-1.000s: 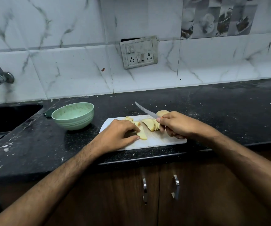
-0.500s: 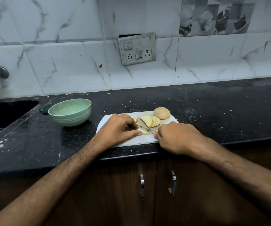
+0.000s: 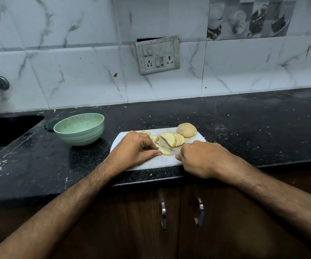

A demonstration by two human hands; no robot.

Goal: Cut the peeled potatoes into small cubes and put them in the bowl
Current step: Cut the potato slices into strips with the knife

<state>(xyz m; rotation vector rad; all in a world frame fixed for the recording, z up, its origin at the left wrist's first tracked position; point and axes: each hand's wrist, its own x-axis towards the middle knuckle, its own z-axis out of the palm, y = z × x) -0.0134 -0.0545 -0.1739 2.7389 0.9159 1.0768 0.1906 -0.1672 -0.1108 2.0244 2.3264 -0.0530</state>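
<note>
countertop [image 3: 244, 116] of black stone carries a white cutting board [image 3: 151, 163], the landmark for all else. a green bowl [image 3: 79, 128] sits well apart to the board's left, apparently without cubes. at the board's far right corner rests a whole peeled potato [image 3: 186, 129]; a fan of potato slices [image 3: 174, 139] leans mid-board. the left hand [image 3: 134, 148] presses curled fingers on a flat potato slice [image 3: 165, 151] near the board's centre. the right hand [image 3: 203, 157], at the near right edge, is wrapped round the knife [image 3: 166, 146] handle; the blade runs diagonally away-left across that slice, so the next stroke likely draws back toward the right hand.

Dim, soft shadows, wide-angle edge distortion
</note>
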